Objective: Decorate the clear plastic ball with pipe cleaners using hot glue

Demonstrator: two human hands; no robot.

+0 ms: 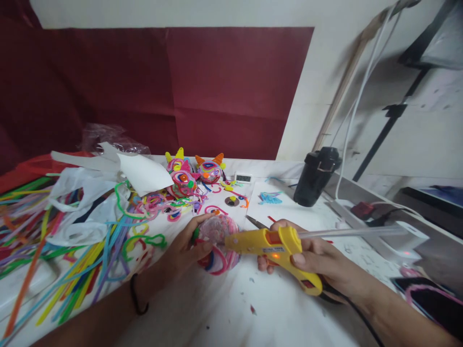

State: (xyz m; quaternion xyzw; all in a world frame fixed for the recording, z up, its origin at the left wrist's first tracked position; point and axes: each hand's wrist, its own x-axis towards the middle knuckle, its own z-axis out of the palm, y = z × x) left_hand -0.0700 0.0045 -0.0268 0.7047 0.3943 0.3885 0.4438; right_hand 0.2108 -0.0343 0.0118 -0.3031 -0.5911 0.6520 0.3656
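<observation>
My left hand point(190, 248) is closed around the left side of a ball point(226, 262) partly covered with pink, white and blue pipe-cleaner coils. A greyish, see-through patch of the ball faces up. In my right hand point(313, 255) is a yellow hot glue gun point(267, 241), its small light glowing orange and a clear glue stick point(354, 232) sticking out of the back. The nozzle points left and meets the ball's upper side; whether it touches cannot be made out. Just behind the gun lies a pointed metal blade point(256, 221), its handle hidden by my right hand.
Many loose pipe cleaners point(79, 284) and a white plastic bag point(77, 202) cover the left. Several finished-looking decorated balls point(210, 171) stand at the back, near a small digital clock point(243, 178). At right are a black bottle point(316, 176), a power strip point(394, 248) and a phone point(427, 303).
</observation>
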